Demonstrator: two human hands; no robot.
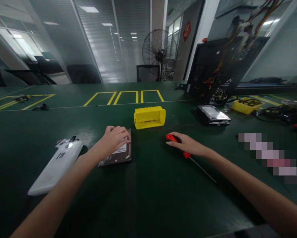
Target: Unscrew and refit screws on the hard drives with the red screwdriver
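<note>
My left hand (116, 138) lies over a hard drive (124, 154) flat on the green table, its fingers curled across the far part. A white label shows beside the palm. My right hand (188, 145) is closed around the red handle of a screwdriver (187, 155), low over the table. Its long thin shaft points back toward me, down and to the right. Beyond both hands, a yellow bin (149, 118) has its open side facing me.
A white device marked 18 (56, 165) lies at left. Stacked hard drives (214, 115) sit at right, before a black computer case (210, 69) with loose cables. Another yellow bin (247, 105) stands farther right. Yellow tape outlines (127, 92) mark the table's far side.
</note>
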